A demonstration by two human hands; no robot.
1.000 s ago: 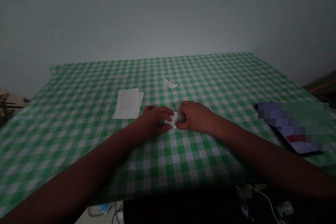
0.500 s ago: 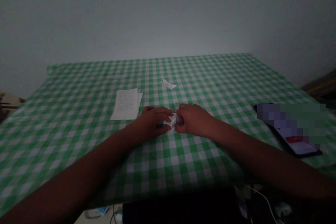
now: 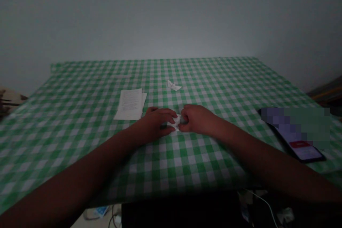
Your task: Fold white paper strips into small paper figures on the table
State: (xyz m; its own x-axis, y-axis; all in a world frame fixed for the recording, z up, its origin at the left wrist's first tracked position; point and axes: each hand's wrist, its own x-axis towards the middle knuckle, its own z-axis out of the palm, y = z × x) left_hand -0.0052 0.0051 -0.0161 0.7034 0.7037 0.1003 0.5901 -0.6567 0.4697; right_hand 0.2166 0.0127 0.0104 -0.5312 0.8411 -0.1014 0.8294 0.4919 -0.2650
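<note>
A small folded piece of white paper (image 3: 176, 122) lies on the green-and-white checked tablecloth (image 3: 80, 142) near the middle of the table. My left hand (image 3: 156, 123) rests on its left side, fingers curled and pressing it. My right hand (image 3: 196, 118) pinches its right edge with closed fingers. Most of the paper is hidden under the two hands.
A stack of printed white sheets (image 3: 129, 104) lies just left of my hands. A small crumpled paper scrap (image 3: 173, 86) sits farther back. A phone with a lit screen (image 3: 296, 139) lies at the right edge. Cables hang below the table's front edge. A plain wall stands behind.
Both hands stay on the small paper with only slight finger movement. The view has shifted a little with my head.
</note>
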